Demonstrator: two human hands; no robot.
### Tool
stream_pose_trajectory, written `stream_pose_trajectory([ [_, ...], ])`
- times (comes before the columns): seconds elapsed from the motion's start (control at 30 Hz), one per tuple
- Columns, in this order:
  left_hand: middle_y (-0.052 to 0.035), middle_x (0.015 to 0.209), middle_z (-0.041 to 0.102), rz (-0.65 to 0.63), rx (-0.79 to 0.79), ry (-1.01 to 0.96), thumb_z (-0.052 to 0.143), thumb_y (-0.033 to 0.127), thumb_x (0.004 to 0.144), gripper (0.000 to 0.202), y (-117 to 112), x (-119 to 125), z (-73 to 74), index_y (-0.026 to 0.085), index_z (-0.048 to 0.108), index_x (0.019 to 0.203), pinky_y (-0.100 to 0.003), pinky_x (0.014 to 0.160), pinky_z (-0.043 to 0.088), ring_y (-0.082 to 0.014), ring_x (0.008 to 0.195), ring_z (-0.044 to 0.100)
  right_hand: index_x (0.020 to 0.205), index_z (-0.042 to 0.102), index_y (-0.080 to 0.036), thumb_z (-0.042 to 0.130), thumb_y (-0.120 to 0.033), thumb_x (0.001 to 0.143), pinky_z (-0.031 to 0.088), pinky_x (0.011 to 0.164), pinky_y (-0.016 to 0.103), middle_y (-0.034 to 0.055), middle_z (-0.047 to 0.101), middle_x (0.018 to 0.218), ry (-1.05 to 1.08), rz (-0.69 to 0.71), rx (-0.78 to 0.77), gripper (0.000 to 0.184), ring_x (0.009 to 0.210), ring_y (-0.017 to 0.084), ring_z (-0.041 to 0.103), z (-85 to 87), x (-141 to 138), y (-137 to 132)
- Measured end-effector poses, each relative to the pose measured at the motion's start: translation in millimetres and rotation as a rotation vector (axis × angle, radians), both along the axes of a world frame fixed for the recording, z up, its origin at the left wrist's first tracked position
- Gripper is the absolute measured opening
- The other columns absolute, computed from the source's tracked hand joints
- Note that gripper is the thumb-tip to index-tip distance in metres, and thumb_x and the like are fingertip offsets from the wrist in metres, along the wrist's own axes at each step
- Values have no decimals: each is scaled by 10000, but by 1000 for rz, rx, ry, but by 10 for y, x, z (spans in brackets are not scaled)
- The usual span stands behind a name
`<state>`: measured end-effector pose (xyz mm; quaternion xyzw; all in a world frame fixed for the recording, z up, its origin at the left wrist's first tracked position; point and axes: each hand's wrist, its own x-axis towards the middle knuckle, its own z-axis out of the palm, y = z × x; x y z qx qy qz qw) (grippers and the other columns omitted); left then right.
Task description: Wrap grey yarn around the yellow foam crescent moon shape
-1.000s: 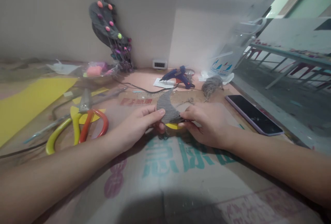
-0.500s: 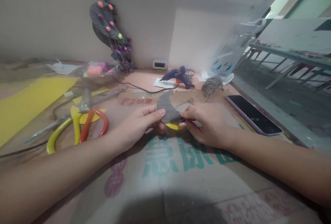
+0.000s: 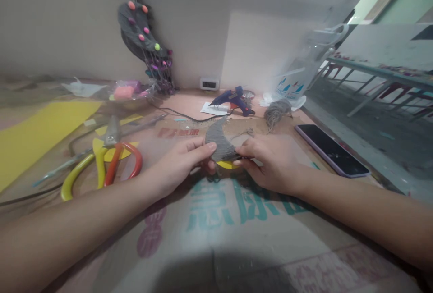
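My left hand [image 3: 179,163] pinches the left side of a grey, yarn-wrapped curved piece [image 3: 218,142] that points up and away from me. A bit of yellow shows at its bare lower end [image 3: 226,165]. My right hand [image 3: 270,160] grips the piece's lower right end with closed fingers, where a grey strand lies. Both hands rest low over a flattened cardboard sheet [image 3: 237,230] with green lettering.
Yellow and orange-handled scissors [image 3: 101,164] lie to the left on yellow foam scraps. A blue glue gun [image 3: 233,100] and a ball of grey yarn [image 3: 275,112] sit behind my hands. A phone [image 3: 333,149] lies at the right. A dark beaded ornament [image 3: 142,40] leans in the corner.
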<state>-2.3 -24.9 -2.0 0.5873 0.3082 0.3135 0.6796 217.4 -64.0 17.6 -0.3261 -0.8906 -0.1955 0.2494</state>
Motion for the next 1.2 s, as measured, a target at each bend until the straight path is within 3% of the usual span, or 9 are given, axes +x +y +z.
stream_pose_trajectory([
  [0.93,14,681,610,1,-62,-23,598,374,856,218,-3,10,8,176,610,764,-249,651,420,-124,637,551,810,559,-171,458,-171,905,271,524,279,7,589,636,-33,-13,57,138,590,144,475,33,-21,0],
  [1.1,21,663,602,-3,-55,-15,597,377,859,214,1,15,7,181,614,776,-245,653,418,-119,631,546,783,556,-177,458,-139,896,310,535,263,4,595,627,-28,-13,14,154,591,136,493,36,-19,-13],
  [1.2,21,657,595,6,-37,0,584,391,868,243,-16,17,18,177,599,755,-243,659,410,-119,647,539,843,565,-164,520,-203,891,371,556,247,13,618,689,112,-12,-75,76,614,130,531,9,-1,-23],
])
